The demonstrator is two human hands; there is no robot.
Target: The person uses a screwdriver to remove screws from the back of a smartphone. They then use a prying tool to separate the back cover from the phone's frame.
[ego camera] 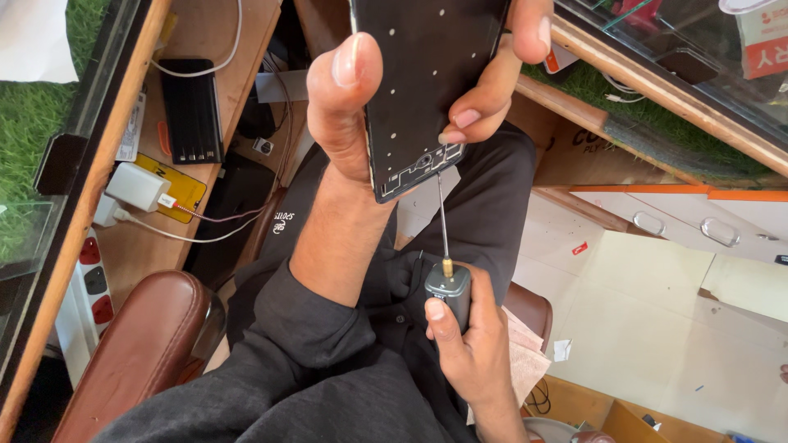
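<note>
- The left hand was raised at the top of the view, forearm rising from a dark sleeve, clamped on a black phone frame: thumb upright along the frame's left edge, fingers curled behind and around its right edge.
- The phone frame stood nearly upright, its dark inner face with small pale dots turned to the camera, its lower end showing cutouts and a round hole.
- The right hand sat low over the lap, closed around a grey electric screwdriver, thumb laid on the body's front.
- The screwdriver's thin bit ran up from a brass collar, its tip touching the frame's lower end by the round hole.
- At left, a wooden shelf held a black power bank, a white charger with cable on a yellow card, and a power strip with red switches.
- A brown leather armrest lay below the shelf.
- At right, white drawers with metal handles stood closed, their contents hidden.
</note>
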